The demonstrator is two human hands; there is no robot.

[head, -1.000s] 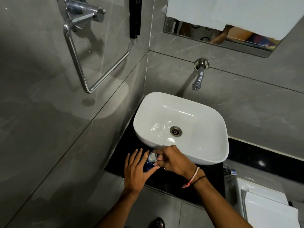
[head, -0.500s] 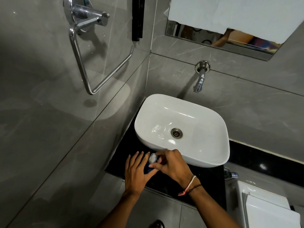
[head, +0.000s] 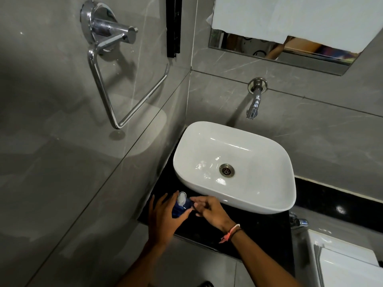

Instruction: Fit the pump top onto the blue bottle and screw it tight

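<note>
- The white, rounded-rectangular ceramic basin (head: 234, 166) is sitting on the glossy black stone worktop (head: 259, 230), just beyond and to the right of both hands, with its near rim overhanging the spot where they are working.
- The left hand (head: 163, 220) is cupping the small translucent blue plastic bottle (head: 180, 209) from the left, thumb pressing across its front and the fingers standing open behind it; this grip is steadying the body rather than clenching it.
- The right hand (head: 209, 210) is reaching in from the right at neck height, its fingertips (head: 193, 206) touching or nearly touching the bottle's shoulder; whether this grip is pinching the collar or hanging loose, I cannot tell.
- The bottle is standing or leaning between the two grips, over the front-left part of the worktop; its base is hidden.
- The pale, clear-white pump top (head: 182, 198) is sitting on the bottle's neck, tilted toward the upper left.
- Judging by its look, the bottle is probably light, smooth, and perhaps wet beside a basin, so it is likely to spin or slip; it seems best to hold the body firmly low down and turn the collar, not the pump head.
</note>
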